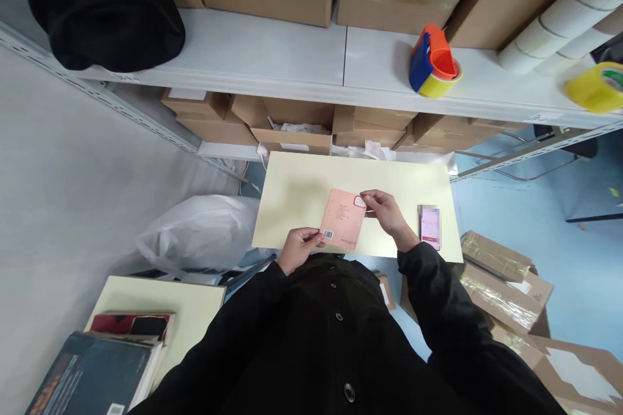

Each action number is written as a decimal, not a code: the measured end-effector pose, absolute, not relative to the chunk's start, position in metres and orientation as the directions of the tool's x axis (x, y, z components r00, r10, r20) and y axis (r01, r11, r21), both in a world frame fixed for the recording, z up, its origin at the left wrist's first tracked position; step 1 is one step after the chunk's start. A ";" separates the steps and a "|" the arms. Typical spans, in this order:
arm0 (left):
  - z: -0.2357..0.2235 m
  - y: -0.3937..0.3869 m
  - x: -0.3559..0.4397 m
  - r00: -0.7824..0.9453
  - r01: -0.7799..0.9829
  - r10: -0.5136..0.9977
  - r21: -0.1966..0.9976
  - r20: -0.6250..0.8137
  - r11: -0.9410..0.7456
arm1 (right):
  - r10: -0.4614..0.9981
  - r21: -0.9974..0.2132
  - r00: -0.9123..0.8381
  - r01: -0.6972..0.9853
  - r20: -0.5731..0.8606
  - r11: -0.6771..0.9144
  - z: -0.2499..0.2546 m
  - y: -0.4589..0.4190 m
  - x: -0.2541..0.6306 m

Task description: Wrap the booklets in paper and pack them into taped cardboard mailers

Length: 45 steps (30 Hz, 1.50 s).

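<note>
Booklet (344,220) pinched at opposite corners between your left hand (296,251) and right hand (387,214)

Your left thumb and fingers are closed on the lower left corner, beside the barcode (328,234); your right thumb and fingertips are closed on the upper right corner, at the red-edged label (359,201). The booklet, printed face up, is over the near part of the table (389,175), in front of your torso; whether it touches the surface cannot be told. The phone (431,228) lies to the right of your right hand, screen up. Left of the table sits a white bag (204,233); nearer you, books (97,369) lie stacked on a side table (195,305). Cartons (506,285) stand to the right. Beyond the table, the shelf (272,39) carries a tape dispenser (433,61)
</note>
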<state>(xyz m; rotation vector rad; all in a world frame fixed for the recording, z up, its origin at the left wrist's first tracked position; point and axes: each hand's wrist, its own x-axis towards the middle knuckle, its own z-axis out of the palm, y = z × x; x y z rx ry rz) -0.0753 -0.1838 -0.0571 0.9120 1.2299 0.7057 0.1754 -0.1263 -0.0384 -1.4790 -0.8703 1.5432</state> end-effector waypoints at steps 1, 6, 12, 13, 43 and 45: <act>-0.056 -0.184 -0.075 0.213 0.023 0.856 0.879 -0.470 0.477 | 0.899 -0.896 0.015 -0.093 -0.437 -0.434 -0.039 -0.127 0.176; -0.055 -0.184 -0.076 0.216 0.009 0.856 0.878 -0.469 0.479 | 0.902 -0.880 -0.013 -0.210 -0.433 -0.425 -0.036 -0.129 0.177; -0.050 -0.183 -0.077 0.312 -0.041 0.826 0.862 -0.470 0.506 | 0.902 -0.862 -0.102 -0.268 -0.419 -0.431 -0.033 -0.131 0.169; -0.050 -0.183 -0.078 0.340 -0.042 0.813 0.856 -0.472 0.515 | 0.904 -0.869 -0.125 -0.252 -0.408 -0.426 -0.034 -0.132 0.167; -0.045 -0.178 -0.089 0.239 -0.130 0.861 0.864 -0.448 0.486 | 0.889 -0.875 -0.094 -0.160 -0.448 -0.458 -0.024 -0.113 0.168; -0.046 -0.179 -0.088 0.257 -0.087 0.859 0.875 -0.442 0.476 | 0.891 -0.876 -0.084 -0.164 -0.446 -0.454 -0.026 -0.114 0.170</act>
